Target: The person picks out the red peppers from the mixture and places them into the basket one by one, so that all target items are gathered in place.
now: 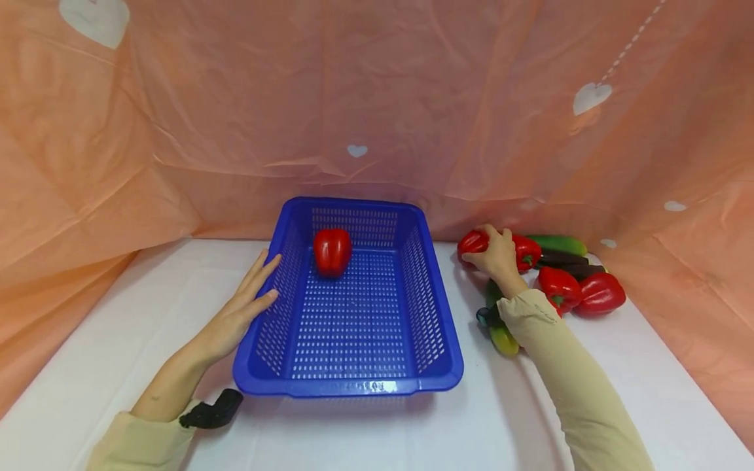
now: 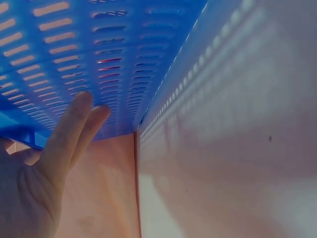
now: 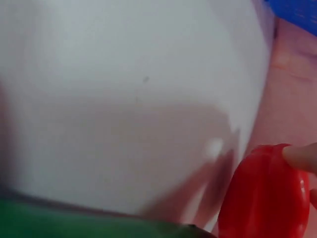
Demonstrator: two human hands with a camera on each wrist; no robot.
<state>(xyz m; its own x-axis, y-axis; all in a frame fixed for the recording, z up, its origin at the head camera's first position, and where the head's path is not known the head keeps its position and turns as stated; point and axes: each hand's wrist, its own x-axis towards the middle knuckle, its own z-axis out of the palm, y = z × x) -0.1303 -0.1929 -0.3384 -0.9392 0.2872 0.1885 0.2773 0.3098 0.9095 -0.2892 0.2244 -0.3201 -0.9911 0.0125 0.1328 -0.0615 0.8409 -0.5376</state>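
My right hand [image 1: 499,258] grips a red bell pepper [image 1: 473,242] at the left end of a pile of vegetables. In the right wrist view a fingertip presses on the glossy pepper [image 3: 262,193]; most of that hand is out of frame. My left hand [image 1: 238,317] rests with straight, spread fingers along the left side of a blue plastic basket [image 1: 353,387]. The left wrist view shows its fingers [image 2: 64,134] against the slotted wall. Inside the basket, near its far left corner, stands another red bell pepper [image 1: 332,252].
Right of the basket lie more red bell peppers [image 1: 599,294], a green cucumber-like vegetable [image 1: 556,244], dark eggplants [image 1: 562,259] and another green vegetable [image 1: 503,341] partly under the right wrist. An orange sheet [image 1: 383,98] hangs behind the white table [image 1: 330,435].
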